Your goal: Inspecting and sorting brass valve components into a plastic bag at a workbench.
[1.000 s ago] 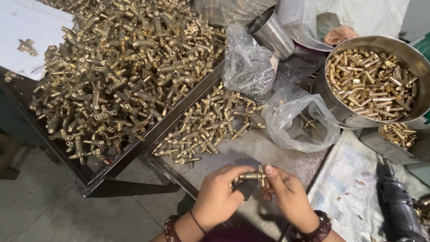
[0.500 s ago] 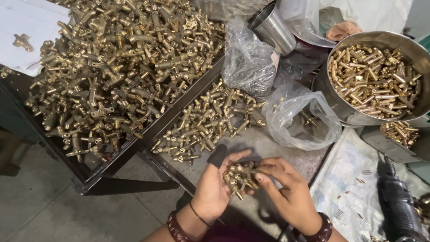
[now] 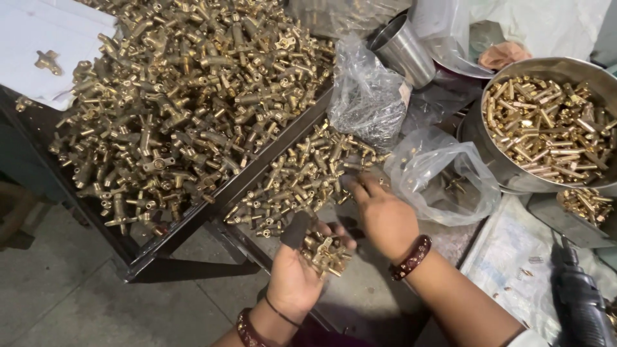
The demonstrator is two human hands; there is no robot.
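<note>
Two hands at lower centre: left hand [image 3: 297,276] cupped around several brass fittings [image 3: 324,252]; right hand [image 3: 384,217] open, fingers reaching the small brass pile [image 3: 302,180] on the grey worktable [image 3: 360,289]. One heaped black tray [image 3: 212,205], upper left. One steel bowl [image 3: 508,170] of brass pins, upper right. Two clear plastic bags [image 3: 437,177], centre. Bare concrete floor [image 3: 71,289], lower left.

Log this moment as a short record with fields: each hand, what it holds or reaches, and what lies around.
left hand: palm up, cupping a few brass fittings
right hand: reaching to the small brass pile on the table
tray: dark, heaped with brass fittings
bowl: steel, holds brass pins
clear bag: beside right hand
drill: lower right
</note>
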